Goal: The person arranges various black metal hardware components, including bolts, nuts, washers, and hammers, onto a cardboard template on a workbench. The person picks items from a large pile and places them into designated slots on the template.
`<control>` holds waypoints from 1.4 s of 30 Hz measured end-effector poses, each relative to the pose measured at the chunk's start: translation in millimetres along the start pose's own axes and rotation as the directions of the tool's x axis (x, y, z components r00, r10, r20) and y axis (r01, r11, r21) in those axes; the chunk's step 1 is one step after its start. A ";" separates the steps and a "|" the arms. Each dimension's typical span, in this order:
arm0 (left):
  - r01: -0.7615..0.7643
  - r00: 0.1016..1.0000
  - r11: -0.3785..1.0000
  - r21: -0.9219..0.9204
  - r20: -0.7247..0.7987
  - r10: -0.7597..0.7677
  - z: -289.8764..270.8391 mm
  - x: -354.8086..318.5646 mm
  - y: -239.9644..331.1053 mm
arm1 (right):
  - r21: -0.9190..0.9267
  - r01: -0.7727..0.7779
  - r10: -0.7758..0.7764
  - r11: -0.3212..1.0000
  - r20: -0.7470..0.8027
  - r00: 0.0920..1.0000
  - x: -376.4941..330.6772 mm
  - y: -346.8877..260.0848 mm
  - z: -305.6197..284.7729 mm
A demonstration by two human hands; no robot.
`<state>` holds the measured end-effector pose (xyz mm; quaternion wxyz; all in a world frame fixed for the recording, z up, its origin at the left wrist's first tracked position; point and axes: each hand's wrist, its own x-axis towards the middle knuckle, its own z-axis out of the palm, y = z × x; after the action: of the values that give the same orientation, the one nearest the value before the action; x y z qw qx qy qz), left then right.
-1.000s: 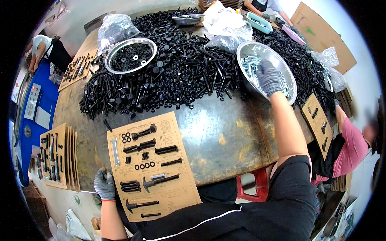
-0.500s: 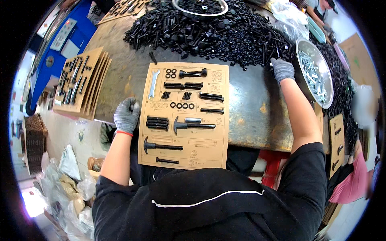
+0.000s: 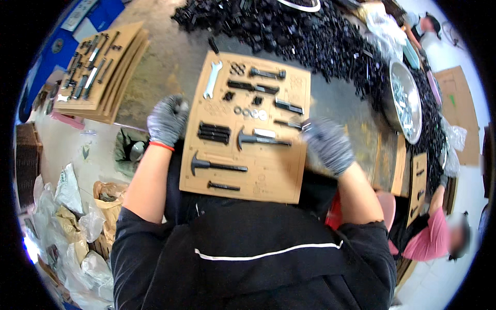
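We curl our left hand (image 3: 168,120), board (image 3: 281,165) right of its fingers; by our right hand (image 3: 328,144), a bolt (image 3: 287,124); both grips unclear.

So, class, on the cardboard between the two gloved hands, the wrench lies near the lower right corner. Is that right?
Not quite: the head view shows the wrench near the upper left corner of the cardboard, not the lower right. The cardboard is indeed between the gloved left hand and right hand.

The black top (image 3: 268,284) bears white piping (image 3: 219,259) — gloves (image 3: 168,120) are grey, one red-cuffed.
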<state>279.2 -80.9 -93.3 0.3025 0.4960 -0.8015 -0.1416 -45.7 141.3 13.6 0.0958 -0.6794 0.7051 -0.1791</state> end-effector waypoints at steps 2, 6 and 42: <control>-0.053 0.998 0.998 0.029 -0.018 0.054 2.8 5.2 -6.4 | 0.017 0.000 -0.006 1.000 0.302 0.953 -11.5 -37.2 21.6; -0.070 0.998 0.996 -0.050 -0.011 0.070 2.2 2.2 -5.7 | -0.111 -0.031 0.064 0.993 0.299 0.952 -32.8 -45.5 62.9; -0.091 0.992 0.996 -0.018 0.089 0.092 -8.0 3.0 -2.4 | 0.004 0.046 -0.046 0.999 -0.094 0.995 59.6 -70.8 62.8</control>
<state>285.0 -84.1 -87.4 0.2759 0.4500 -0.8351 -0.1551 40.0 73.5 -10.5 0.0608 -0.6860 0.6924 -0.2151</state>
